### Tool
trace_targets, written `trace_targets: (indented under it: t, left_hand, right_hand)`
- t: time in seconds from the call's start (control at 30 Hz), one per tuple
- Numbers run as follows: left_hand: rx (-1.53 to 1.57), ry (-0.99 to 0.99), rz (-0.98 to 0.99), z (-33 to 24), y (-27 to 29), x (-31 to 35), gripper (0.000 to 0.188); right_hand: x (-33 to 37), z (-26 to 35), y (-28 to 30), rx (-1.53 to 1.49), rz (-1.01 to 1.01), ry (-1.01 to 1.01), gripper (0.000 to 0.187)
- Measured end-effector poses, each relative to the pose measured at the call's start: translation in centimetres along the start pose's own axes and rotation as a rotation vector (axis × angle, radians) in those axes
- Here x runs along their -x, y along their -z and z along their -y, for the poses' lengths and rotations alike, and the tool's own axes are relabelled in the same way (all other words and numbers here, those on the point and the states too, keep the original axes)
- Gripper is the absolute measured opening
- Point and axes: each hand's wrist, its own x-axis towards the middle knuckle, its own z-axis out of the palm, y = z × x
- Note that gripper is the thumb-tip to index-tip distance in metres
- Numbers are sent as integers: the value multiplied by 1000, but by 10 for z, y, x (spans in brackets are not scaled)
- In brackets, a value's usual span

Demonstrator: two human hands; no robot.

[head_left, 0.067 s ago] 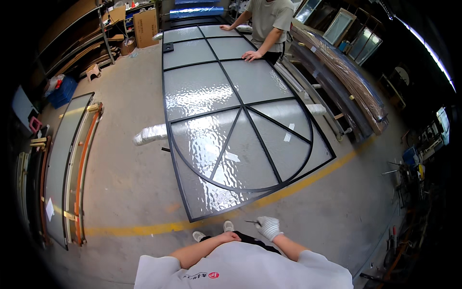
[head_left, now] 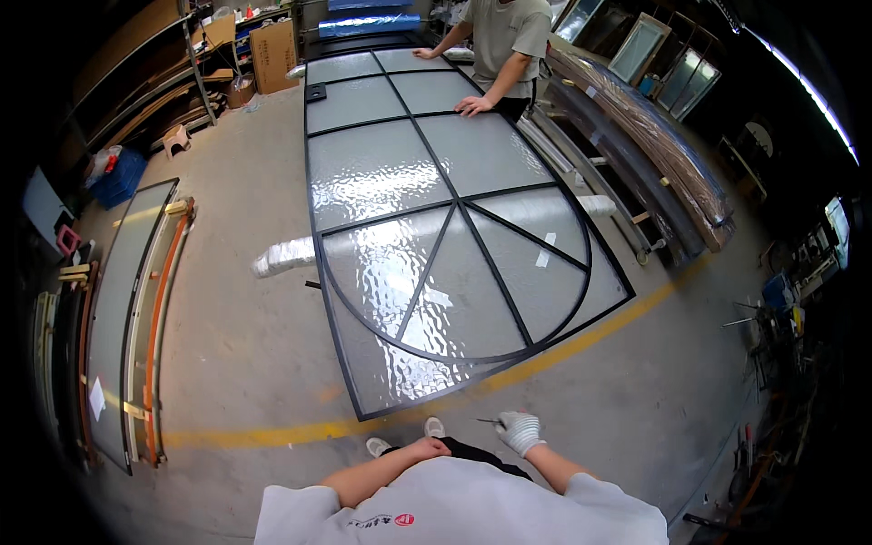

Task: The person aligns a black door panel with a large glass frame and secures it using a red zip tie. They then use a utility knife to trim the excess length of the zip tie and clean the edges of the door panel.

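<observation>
My right hand (head_left: pixel 520 432), in a white striped glove, is closed round a thin dark tool (head_left: pixel 489 421) that points left; its exact kind is too small to make out. My bare left hand (head_left: pixel 429 448) is held in front of my waist, its fingers largely hidden. Ahead of both hands lies a large black-framed glass door panel (head_left: pixel 413 116) with textured panes, dividing bars and a curved bar at its near end. Neither hand touches it. Across the panel, a co-worker's hands (head_left: pixel 474 105) rest on its far right part.
A silver-wrapped support (head_left: pixel 283 258) passes under the panel. Film-wrapped long profiles (head_left: pixel 649 150) are stacked at the right. Another framed panel (head_left: pixel 127 300) leans at the left, near a blue crate (head_left: pixel 118 179). A yellow floor line (head_left: pixel 263 438) runs past my feet.
My right hand has shifted slightly to the right and down with the thin dark tool. The panel and the co-worker's hands stay in place.
</observation>
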Motion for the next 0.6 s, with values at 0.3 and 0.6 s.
trace_targets:
  t: [0.3,0.6]
  left_hand:
    - [254,254,-376,54,67,27,16]
    - [170,191,-358,-22,45,14,21]
  right_hand:
    - [205,-204,-44,39,381,-1234,38]
    - [462,-151,-82,-156,768,-1788,30]
